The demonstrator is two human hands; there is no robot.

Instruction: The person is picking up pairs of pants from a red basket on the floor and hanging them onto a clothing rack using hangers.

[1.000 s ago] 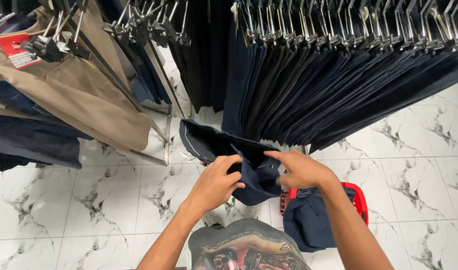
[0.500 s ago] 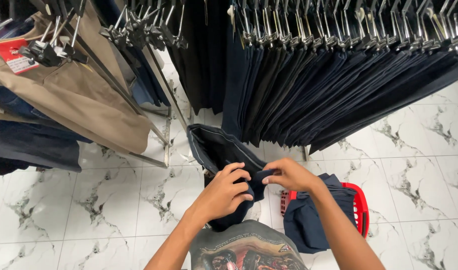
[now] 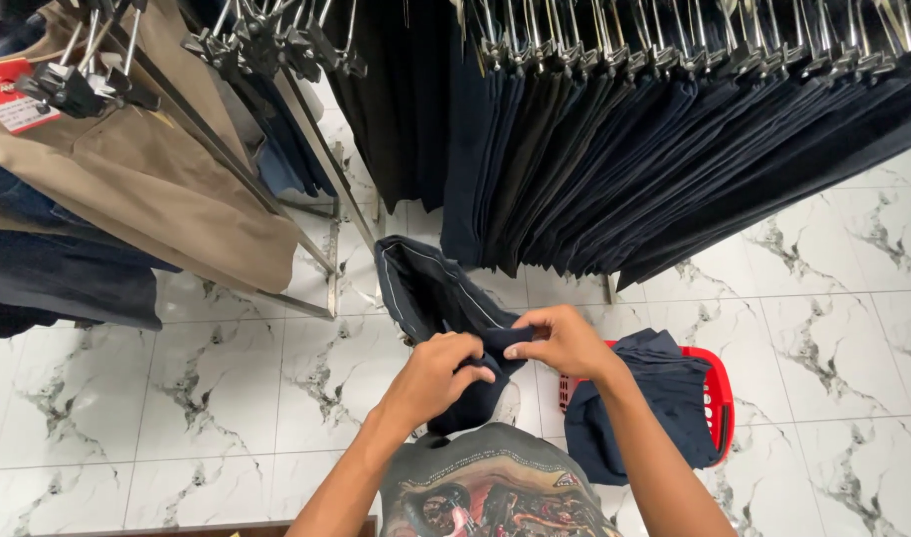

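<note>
Both hands, left hand [image 3: 437, 372] and right hand [image 3: 563, 341], pinch dark trousers [image 3: 430, 293]; a loose grip could drop them toward the red basket [image 3: 719, 398] at four o'clock.

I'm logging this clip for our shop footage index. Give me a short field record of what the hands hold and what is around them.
left hand: grips dark navy garment
right hand: pinches the same garment's edge
basket: red basket on floor at right, dark cloth draped over it
rack behind: dark trousers on clip hangers
rack at left: tan trousers
floor: white marbled tiles
</note>
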